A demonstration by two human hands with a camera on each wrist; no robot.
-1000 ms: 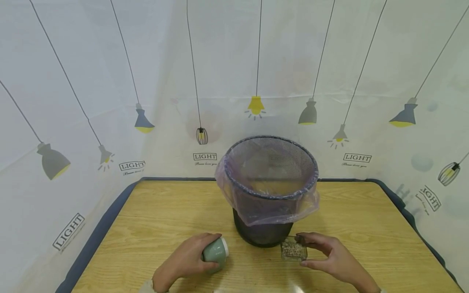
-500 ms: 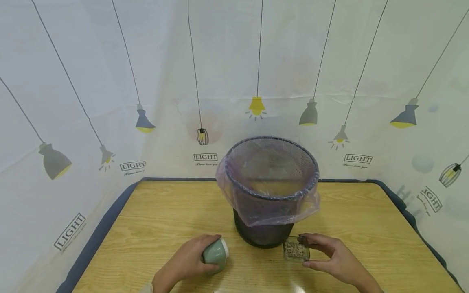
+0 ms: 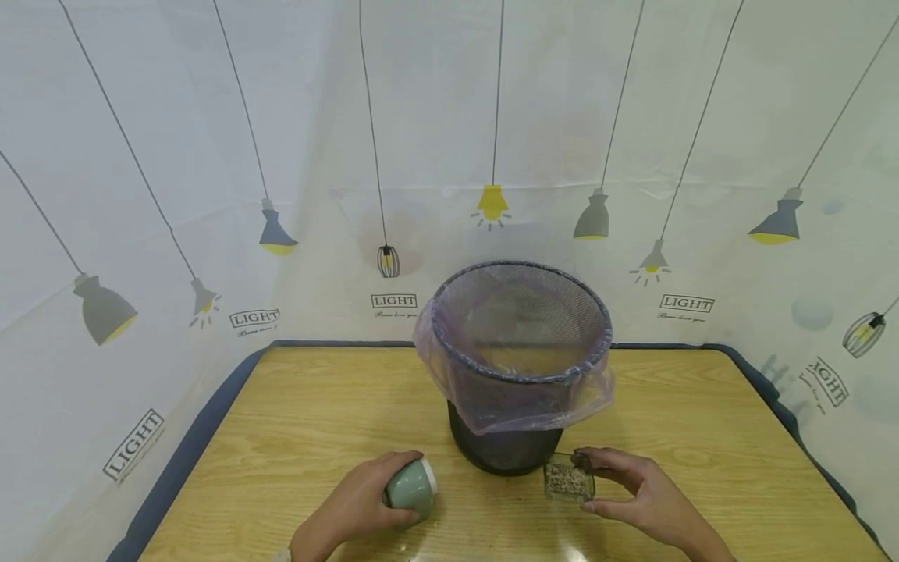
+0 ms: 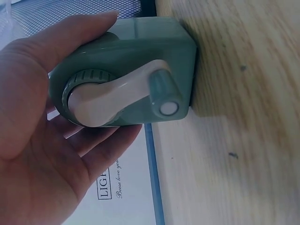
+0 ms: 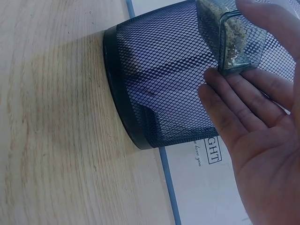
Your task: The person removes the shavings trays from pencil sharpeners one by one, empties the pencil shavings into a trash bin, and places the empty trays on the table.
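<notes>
- Your left hand (image 3: 361, 496) is gripping the green crank device (image 4: 133, 51) between thumb and fingers, low by the table (image 3: 316, 406) — can't tell if touching.
- Your right hand (image 3: 646, 499) is pinching the clear box (image 3: 567, 479) of pale bits, just beside the bin's (image 3: 502, 453) foot.
- Main risk: fingertips are doing the holding, so a slip or tilt could be spilling bits outside the bin — can't tell if it's lidded.
- Bumping the mesh wall could be jarring the box loose.
</notes>
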